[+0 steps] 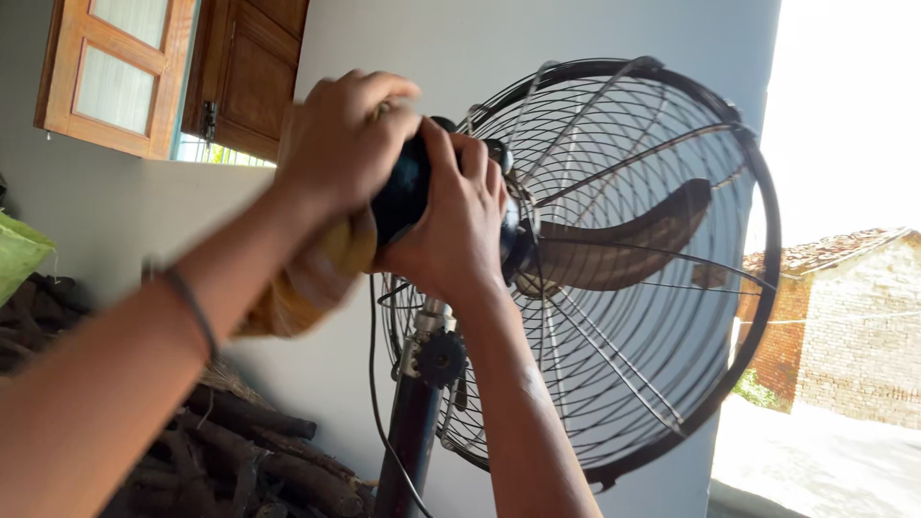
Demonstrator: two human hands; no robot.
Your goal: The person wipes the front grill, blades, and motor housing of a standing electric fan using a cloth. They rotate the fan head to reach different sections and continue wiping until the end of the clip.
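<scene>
A black pedestal fan stands in front of me, its round wire cage (662, 317) facing right and a dusty brown blade (633, 240) inside. My left hand (341, 144) is closed on a yellowish cloth (312, 278) and presses it against the dark motor housing (401, 192) at the back of the fan. My right hand (456, 225) wraps the same housing from below and the right, fingers curled around it. The fan's pole (411, 432) runs down between my forearms, with a black adjustment knob (441, 357) on it.
A power cord (376, 403) hangs down beside the pole. Dark firewood logs (249, 451) are piled at lower left against a grey wall. A wooden window shutter (115, 77) is at upper left. A brick building (844, 317) shows outside at right.
</scene>
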